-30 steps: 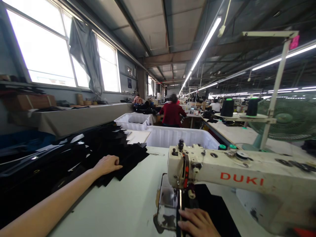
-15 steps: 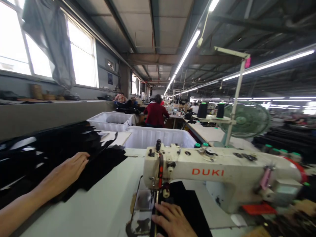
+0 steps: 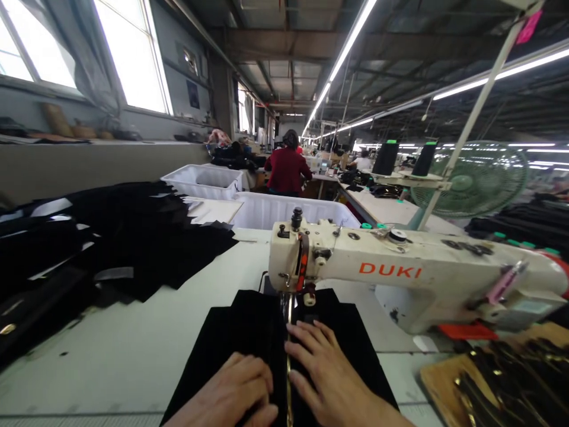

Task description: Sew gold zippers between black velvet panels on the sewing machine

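Note:
A white sewing machine (image 3: 355,261) marked DUKI stands on the pale table. Black fabric (image 3: 231,338) lies under its needle area, on both sides of a gold zipper strip (image 3: 289,362) that runs toward me. On the left piece rests my left hand (image 3: 235,385), its fingers curled and pressed together; whether it pinches the cloth is hidden. My right hand (image 3: 324,367) lies flat with spread fingers over the zipper and the right piece, just in front of the presser foot.
A large pile of black fabric pieces (image 3: 120,237) covers the left side. White bins (image 3: 288,207) stand behind the table. A wooden board (image 3: 438,379) with gold-trimmed strips is at right. A person in a red top (image 3: 287,169) sits ahead; a green fan (image 3: 475,178) stands right.
My left hand has left the pile and come to the machine, where a black piece now lies left of the zipper. My right hand remains by the needle. The view has tilted down.

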A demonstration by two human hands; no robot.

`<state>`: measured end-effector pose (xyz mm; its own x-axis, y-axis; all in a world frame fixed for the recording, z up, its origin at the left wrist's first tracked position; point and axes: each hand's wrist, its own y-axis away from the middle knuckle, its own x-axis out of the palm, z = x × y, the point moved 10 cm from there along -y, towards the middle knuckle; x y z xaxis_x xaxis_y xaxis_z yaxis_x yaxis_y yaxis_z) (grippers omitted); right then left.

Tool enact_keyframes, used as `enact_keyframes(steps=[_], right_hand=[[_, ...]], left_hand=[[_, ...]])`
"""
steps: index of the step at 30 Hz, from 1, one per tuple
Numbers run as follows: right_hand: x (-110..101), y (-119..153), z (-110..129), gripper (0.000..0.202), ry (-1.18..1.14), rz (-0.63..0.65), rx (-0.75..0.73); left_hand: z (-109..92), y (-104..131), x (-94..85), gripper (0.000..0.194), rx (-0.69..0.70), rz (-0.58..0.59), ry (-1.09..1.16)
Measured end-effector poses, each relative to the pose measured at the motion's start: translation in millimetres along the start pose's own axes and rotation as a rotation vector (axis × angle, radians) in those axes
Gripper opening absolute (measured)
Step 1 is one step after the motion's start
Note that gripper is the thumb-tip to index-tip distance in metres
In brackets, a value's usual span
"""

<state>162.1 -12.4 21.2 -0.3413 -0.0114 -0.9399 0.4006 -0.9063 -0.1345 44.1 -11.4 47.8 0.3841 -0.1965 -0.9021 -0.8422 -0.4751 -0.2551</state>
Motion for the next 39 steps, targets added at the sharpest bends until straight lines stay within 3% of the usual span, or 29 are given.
enact_keyframes(steps=[2,4,6,9,17,20,25,31,39], right_hand=[[2.8,-0.3,-1.6,0.039,0.003,0.006,0.003],[4.3,-0.8,-3.8,0.043,0.009,0.012,0.008],[4.9,-1.7,-3.0,0.046,0.008,0.025,-0.016],[6.9,-4.2,0.2,0.044,0.013,0.058,-0.075],[16.4,-13.9,-2.1,0.043,0.128,0.044,-0.159],[15.7,-18.2,-11.0,0.038,0.089,0.06,-0.104],[4.7,-25.0,-33.2,0.05,0.051,-0.082,0.017],[12.8,-19.0,-24.3,0.055,0.054,-0.075,-0.067],[-1.7,-20.9,-16.1,0.054,0.115,-0.157,-0.072]], left_hand=[[5.3,-10.9,-7.4,0.022,-0.013,-0.06,-0.06],[10.8,-15.3,-7.6,0.045,0.003,-0.118,-0.121],[14.2,-14.7,0.5,0.074,0.04,-0.139,-0.162],[17.8,-13.0,16.3,0.094,0.078,-0.111,-0.202],[25.7,-29.3,18.8,0.091,0.096,-0.007,-0.18],[28.4,-34.6,14.9,0.09,0.097,0.012,-0.181],[38.9,-37.1,11.2,0.093,0.05,-0.03,-0.178],[39.0,-26.5,13.3,0.09,0.023,-0.093,-0.13],[36.9,-28.2,12.6,0.089,0.068,-0.088,-0.17]])
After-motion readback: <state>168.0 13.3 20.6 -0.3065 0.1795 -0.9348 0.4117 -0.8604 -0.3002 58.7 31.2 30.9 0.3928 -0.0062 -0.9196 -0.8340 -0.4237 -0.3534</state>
